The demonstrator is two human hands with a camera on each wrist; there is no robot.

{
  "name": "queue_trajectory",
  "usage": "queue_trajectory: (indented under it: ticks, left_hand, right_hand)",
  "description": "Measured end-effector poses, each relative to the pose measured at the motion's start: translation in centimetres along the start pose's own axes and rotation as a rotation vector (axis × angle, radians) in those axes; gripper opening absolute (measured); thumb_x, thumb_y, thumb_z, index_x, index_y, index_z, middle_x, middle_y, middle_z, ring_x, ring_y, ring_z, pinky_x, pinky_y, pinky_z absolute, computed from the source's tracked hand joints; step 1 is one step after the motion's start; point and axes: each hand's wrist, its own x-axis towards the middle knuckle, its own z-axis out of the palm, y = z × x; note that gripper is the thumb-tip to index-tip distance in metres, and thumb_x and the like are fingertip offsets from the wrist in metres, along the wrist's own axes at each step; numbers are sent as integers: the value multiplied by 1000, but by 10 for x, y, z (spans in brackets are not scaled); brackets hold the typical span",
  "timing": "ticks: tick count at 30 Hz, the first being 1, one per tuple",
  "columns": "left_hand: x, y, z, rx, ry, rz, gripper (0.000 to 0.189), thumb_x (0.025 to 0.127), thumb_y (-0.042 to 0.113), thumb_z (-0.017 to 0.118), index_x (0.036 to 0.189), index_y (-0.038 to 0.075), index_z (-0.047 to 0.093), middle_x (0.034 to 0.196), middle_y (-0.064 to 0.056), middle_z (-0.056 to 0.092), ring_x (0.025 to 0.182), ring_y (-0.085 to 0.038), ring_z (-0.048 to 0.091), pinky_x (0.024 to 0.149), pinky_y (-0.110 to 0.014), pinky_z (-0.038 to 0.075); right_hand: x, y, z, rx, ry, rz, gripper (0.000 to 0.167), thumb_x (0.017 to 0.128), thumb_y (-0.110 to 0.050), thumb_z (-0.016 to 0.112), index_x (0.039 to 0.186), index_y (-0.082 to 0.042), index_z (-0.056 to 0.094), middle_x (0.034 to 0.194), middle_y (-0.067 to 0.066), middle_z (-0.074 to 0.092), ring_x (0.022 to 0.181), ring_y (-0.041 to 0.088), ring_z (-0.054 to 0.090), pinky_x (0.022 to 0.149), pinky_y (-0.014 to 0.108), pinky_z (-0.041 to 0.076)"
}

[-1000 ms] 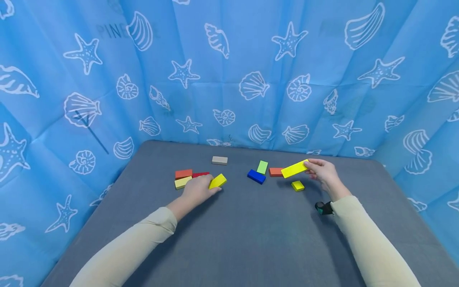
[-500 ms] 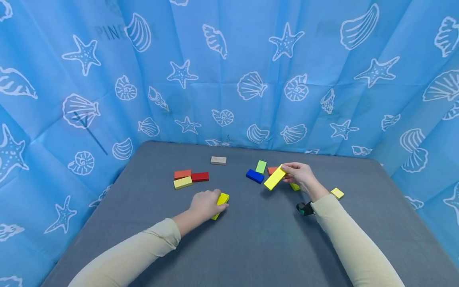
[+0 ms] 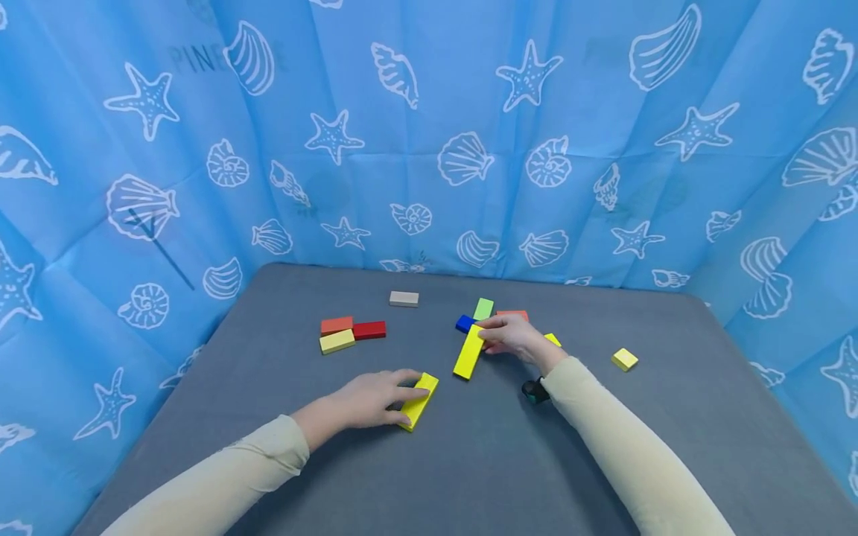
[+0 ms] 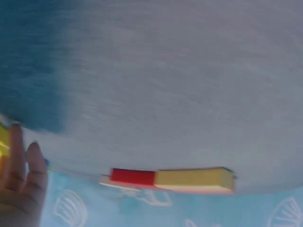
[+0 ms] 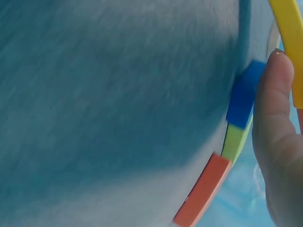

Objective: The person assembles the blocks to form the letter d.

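Observation:
A yellow rectangular block (image 3: 424, 402) lies on the grey table in the head view. My left hand (image 3: 365, 400) rests at it with fingers spread, thumb near its close end and fingertips over its top. In the left wrist view two fingers (image 4: 17, 156) look straight beside a yellow edge. My right hand (image 3: 515, 339) pinches a second long yellow block (image 3: 469, 353) at its far end, tilted toward the middle of the table. The right wrist view shows a finger (image 5: 277, 94) against this block (image 5: 291, 42). Part of a blue block (image 3: 465, 323) is hidden behind it.
Beyond my right hand are a light green block (image 3: 483, 308) and an orange block (image 3: 513, 315). A small yellow block (image 3: 625, 359) lies farther right. Red (image 3: 369, 330), orange (image 3: 337, 325) and pale yellow (image 3: 337, 342) blocks cluster left; a beige block (image 3: 404, 298) lies behind. A patterned blue curtain (image 3: 415, 149) surrounds the table.
My left hand has brought its yellow block nearer, away from the left cluster, and its fingers have spread. My right hand has moved left with its yellow block, turning it more lengthwise.

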Motion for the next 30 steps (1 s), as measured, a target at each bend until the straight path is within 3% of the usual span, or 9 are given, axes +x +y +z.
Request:
queue_trajectory:
  ticks: [2, 5, 11, 16, 23, 30]
  left_hand:
    - [-4, -8, -2, 22, -24, 74, 56, 94, 42, 62, 146, 29, 47, 153, -1, 37, 129, -23, 47, 100, -44, 42]
    - [-5, -16, -1, 43, -56, 132, 55, 95, 40, 61, 146, 30, 46, 156, 2, 31, 129, -22, 48, 101, -45, 41]
    - [-7, -11, 6, 86, -3, 154, 52, 95, 43, 59, 144, 28, 49, 154, 0, 37, 106, -20, 62, 92, -40, 48]
    - [-4, 2, 11, 142, 73, 173, 51, 94, 45, 59, 141, 25, 54, 148, -5, 46, 88, -18, 67, 81, -32, 52]
    - [0, 14, 12, 156, 85, 177, 50, 93, 46, 60, 139, 26, 56, 146, -6, 48, 91, -14, 68, 78, -28, 53]
    - [12, 24, 14, 191, 101, 183, 51, 92, 49, 60, 139, 29, 56, 144, -5, 50, 90, -12, 68, 75, -26, 53]
  right_hand:
    - [2, -2, 6, -42, -27, -12, 40, 97, -8, 60, 134, 6, 54, 113, 17, 61, 86, 22, 61, 81, 33, 54]
    - [-1, -4, 15, -188, -61, -68, 42, 95, -9, 63, 134, 2, 55, 122, 19, 58, 92, 23, 60, 82, 32, 53]
    - [-14, 2, 27, -638, -82, -287, 56, 89, -15, 72, 139, -2, 52, 142, 21, 46, 111, 30, 55, 91, 40, 49]
    - [-19, 8, 36, -828, -91, -341, 69, 86, -26, 76, 144, -4, 47, 152, 18, 35, 134, 40, 37, 105, 52, 35]
    - [-19, 10, 41, -904, -109, -310, 61, 85, -34, 75, 141, -18, 54, 157, 11, 28, 127, 38, 36, 101, 53, 39]
    - [-11, 12, 38, -890, -163, -430, 58, 86, -33, 73, 139, -15, 56, 156, 16, 28, 130, 43, 34, 102, 58, 34]
